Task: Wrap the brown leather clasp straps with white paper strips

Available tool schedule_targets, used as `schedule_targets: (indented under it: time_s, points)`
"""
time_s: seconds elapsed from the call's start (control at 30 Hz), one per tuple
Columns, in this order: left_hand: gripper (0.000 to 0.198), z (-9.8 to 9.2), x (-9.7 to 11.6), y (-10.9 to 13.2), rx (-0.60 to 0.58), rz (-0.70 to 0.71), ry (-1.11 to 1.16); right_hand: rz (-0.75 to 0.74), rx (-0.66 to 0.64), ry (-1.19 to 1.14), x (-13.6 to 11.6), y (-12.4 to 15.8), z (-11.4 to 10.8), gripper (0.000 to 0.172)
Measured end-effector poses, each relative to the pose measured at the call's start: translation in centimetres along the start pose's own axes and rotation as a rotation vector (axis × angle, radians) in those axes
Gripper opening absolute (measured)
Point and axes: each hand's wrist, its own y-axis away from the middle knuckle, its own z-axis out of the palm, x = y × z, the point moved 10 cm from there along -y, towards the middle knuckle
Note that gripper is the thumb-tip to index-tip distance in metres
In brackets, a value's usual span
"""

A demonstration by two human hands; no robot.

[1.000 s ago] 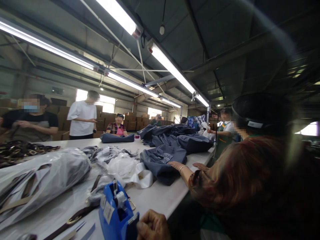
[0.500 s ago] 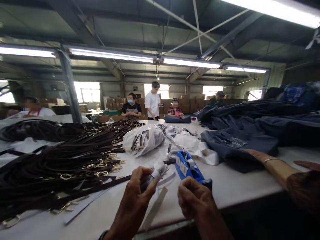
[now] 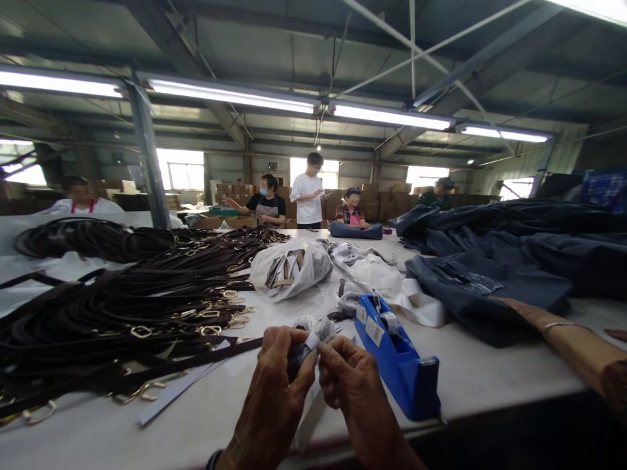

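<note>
My left hand (image 3: 274, 391) is closed around a dark strap's end (image 3: 298, 358), which is bound with a white band (image 3: 312, 340) and has clear plastic (image 3: 316, 324) at its far tip. My right hand (image 3: 350, 378) has come up against that band, thumb and forefinger pinched together; whatever is between them is too small to make out. Just right of it stands a blue tape dispenser (image 3: 399, 365) near the table edge. Below my hands lies a pale flat strip (image 3: 309, 418), partly covered by them.
Dark straps with gold buckles (image 3: 186, 320) are heaped on the left. Beyond my hands sit a clear plastic bag of strips (image 3: 291, 267) and white ribbon (image 3: 416, 301). Dark blue cloth (image 3: 490, 287) fills the right, where another person's arm (image 3: 563, 326) reaches in. Several people are across the table.
My right hand has left the front end of the tape dispenser and moved left to the banded end in my left hand. The view has shifted slightly; the neighbour's arm stays on the cloth.
</note>
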Motion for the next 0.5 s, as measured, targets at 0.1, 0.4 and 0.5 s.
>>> schedule_targets:
  time_s: [0.1,0.4,0.5]
  points:
    - [0.015,-0.4,0.6,0.1,0.022,0.05,0.029,0.015,-0.015,-0.02,0.3,0.0,0.2,0.054]
    - [0.04,1.4,0.0,0.4,-0.162,-0.279,0.46,-0.188,-0.032,0.026,0.3,-0.4,0.2,0.057]
    - [0.047,2.3,-1.3,0.5,-0.196,-0.376,0.589,-0.191,-0.038,0.089,0.7,-0.6,-0.2,0.059]
